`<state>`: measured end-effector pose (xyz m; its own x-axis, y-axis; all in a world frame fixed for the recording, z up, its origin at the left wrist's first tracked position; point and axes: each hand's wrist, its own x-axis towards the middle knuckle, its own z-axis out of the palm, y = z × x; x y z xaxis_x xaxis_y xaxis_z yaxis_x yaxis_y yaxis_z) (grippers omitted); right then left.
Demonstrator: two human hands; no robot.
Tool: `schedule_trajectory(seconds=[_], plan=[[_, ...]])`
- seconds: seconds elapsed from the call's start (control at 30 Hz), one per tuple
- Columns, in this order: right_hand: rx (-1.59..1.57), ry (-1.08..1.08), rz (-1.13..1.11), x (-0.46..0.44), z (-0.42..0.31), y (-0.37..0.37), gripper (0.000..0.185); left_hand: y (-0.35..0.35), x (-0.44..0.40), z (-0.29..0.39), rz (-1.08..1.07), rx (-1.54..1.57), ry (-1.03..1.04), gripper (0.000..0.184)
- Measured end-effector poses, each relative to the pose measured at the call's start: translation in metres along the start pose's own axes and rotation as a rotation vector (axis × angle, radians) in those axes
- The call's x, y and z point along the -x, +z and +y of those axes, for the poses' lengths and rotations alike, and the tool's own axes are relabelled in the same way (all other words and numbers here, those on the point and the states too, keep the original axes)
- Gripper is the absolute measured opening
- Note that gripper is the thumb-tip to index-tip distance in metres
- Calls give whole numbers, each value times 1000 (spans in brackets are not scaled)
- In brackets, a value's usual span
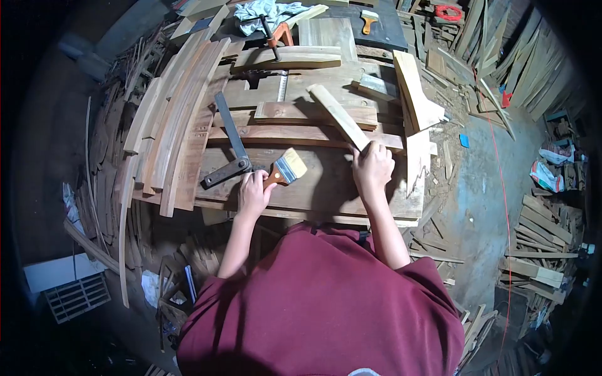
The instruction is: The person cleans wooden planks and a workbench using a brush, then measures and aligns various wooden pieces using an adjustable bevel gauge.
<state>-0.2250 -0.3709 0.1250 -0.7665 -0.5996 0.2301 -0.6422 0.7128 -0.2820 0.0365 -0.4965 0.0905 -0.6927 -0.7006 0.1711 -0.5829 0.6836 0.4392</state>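
My left hand is closed around the wooden handle of a flat paintbrush, its pale bristles pointing up and to the right. Just beyond that hand, a dark sliding bevel lies on the workbench, its blade angled away to the upper left. A short pale wooden strip is gripped near its lower end by my right hand. The strip slants up and left over reddish boards lying across the bench. Whether it touches them I cannot tell.
Long wooden strips are stacked at the left. A clamp stands at the back beside a crumpled cloth; a second brush lies on a dark surface. At the right edge rests a shaped board. Scrap wood litters the floor.
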Motion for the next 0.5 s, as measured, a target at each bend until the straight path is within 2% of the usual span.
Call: schedule_trajectory(seconds=[0.03, 0.1, 0.2, 0.33, 0.43, 0.47, 0.5], plan=[[27, 9, 6, -1, -5, -1, 38, -1, 0, -1, -15, 61, -50, 39], [67, 35, -22, -2, -11, -2, 38, -9, 2, -1, -45, -81, -37, 39], [11, 10, -48, 0, -6, -5, 39, -14, 6, -10, -176, -7, -128, 36], [-268, 6, -130, 10, 14, -21, 46, -28, -1, -1, -276, 62, -156, 30], [-598, 12, -148, 16, 35, -25, 43, -53, -13, 14, -247, 123, -210, 25], [-761, 123, -209, 18, 36, -30, 41, -61, -18, 14, -224, 134, -221, 24], [-804, 92, -177, 22, 41, -26, 41, -71, -22, 17, -192, 169, -224, 24]])
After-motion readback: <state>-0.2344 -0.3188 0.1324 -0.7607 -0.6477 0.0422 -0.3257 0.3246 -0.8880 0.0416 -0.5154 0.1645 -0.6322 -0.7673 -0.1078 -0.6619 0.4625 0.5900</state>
